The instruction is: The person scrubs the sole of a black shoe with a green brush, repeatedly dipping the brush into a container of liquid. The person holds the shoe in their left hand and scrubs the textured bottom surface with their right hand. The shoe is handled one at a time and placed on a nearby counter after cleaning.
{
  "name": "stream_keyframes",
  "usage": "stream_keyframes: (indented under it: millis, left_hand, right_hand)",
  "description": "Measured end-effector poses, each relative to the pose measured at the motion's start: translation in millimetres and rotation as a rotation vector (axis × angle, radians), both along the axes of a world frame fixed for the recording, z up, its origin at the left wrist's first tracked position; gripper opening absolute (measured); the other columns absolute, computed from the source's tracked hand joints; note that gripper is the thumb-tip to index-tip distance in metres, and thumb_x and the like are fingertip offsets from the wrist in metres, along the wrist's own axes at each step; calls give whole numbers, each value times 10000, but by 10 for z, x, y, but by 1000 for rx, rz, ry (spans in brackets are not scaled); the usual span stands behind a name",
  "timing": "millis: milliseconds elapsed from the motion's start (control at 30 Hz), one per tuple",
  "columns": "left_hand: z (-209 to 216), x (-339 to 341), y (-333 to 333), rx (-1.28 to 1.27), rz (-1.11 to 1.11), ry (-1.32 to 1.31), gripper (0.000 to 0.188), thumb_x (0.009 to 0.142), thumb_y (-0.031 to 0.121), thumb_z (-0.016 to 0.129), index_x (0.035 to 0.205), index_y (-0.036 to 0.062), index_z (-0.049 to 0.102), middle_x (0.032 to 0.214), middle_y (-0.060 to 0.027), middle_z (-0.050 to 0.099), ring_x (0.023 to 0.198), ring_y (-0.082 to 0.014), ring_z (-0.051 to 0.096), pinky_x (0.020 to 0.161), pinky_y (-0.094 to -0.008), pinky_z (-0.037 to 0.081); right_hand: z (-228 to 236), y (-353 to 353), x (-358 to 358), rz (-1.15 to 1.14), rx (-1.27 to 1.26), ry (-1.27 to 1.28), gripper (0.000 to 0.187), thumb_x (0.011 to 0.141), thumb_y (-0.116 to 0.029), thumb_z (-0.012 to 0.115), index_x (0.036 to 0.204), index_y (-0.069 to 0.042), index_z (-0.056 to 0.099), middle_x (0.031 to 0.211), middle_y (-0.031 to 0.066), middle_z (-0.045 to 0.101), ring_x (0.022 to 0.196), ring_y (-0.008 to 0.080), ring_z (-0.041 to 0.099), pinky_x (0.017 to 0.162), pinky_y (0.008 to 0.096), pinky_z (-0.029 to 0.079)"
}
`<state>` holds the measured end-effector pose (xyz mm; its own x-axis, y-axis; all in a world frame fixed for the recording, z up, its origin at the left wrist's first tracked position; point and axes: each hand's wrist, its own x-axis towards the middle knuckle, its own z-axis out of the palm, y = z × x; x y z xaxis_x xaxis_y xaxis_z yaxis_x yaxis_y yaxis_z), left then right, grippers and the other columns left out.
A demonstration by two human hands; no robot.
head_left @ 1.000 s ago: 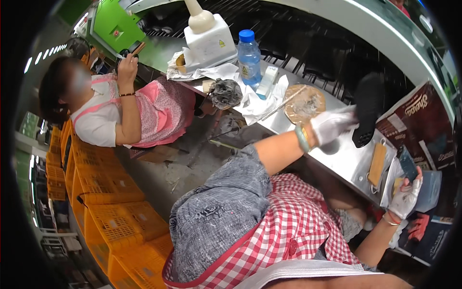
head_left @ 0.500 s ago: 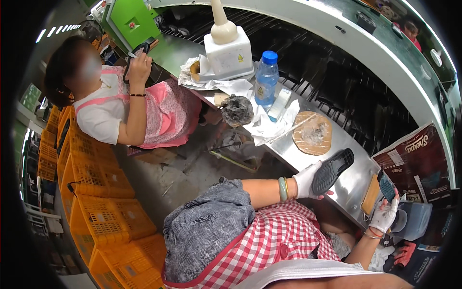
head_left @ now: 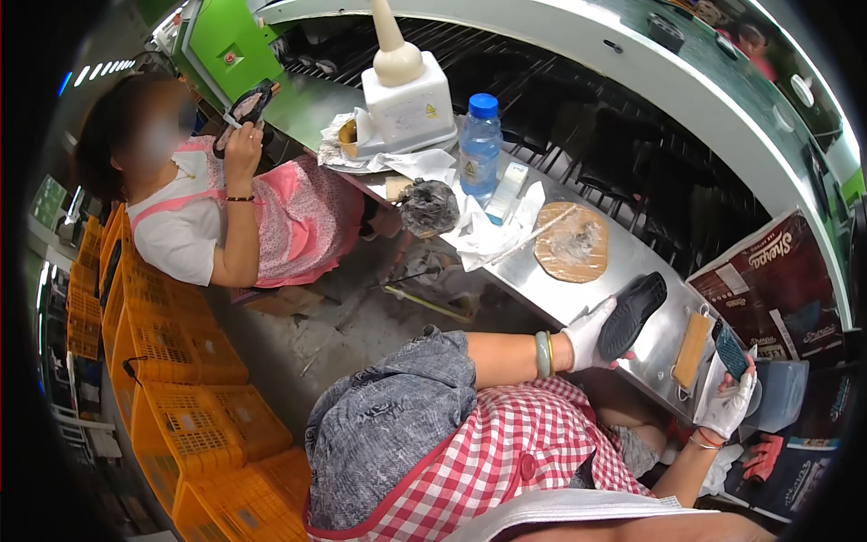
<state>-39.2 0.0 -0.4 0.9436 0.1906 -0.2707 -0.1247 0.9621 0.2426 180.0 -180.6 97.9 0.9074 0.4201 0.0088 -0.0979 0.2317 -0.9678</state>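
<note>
A black shoe sole (head_left: 634, 314) stands tilted above the metal table edge, gripped by my left hand (head_left: 589, 338) in a white glove with pinkish fingertips bare. Over the table's right end, my right hand (head_left: 730, 401), also gloved, has its fingers closed around a flat, dark teal piece (head_left: 730, 350) with a patterned surface; I cannot make out its kind. A pale strip, perhaps paper or cloth, shows beside that hand. A tan wooden block (head_left: 692, 350) lies on the table between my two hands.
Along the table (head_left: 623, 280) stand a round tan board (head_left: 572, 242), a blue-capped bottle (head_left: 480, 144), crumpled white paper, a dark wad (head_left: 428, 208) and a white glue container (head_left: 408, 99). A co-worker (head_left: 244, 181) handles a shoe at left. Orange crates (head_left: 194, 420) stack behind; a maroon bag (head_left: 768, 280) is at right.
The sole in my left hand has turned slightly, showing its tread less. A pale strip now shows by my right hand. The co-worker has turned their shoe. The whole view has shifted a little.
</note>
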Motion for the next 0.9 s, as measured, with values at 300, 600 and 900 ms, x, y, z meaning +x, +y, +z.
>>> stream_keyframes:
  millis: [300, 600, 900]
  left_hand:
    - [309, 531, -63, 161, -121, -128, 597, 897, 557, 390, 1256, 84, 452, 1121, -106, 575, 991, -308, 570, 732, -411, 473]
    - [319, 664, -254, 68, -187, -89, 603, 849, 583, 472, 1264, 146, 485, 1219, -80, 544, 1143, -386, 486, 815, -491, 469]
    - [271, 616, -342, 43, -221, -69, 561, 871, 530, 483, 1273, 139, 474, 1250, -105, 514, 1157, -382, 479, 817, -496, 482]
  right_hand:
    - [108, -709, 305, -153, -339, -296, 293, 959, -275, 426, 1155, -110, 567, 1196, -27, 503, 1080, 92, 455, 866, 266, 373]
    - [107, -925, 508, -318, -454, -530, 297, 884, -302, 591, 1004, -35, 644, 821, 17, 644, 637, 84, 584, 605, 224, 488]
    - [-30, -914, 630, -258, -506, -385, 258, 866, -289, 616, 973, -58, 657, 760, 9, 638, 573, 67, 567, 554, 208, 461]
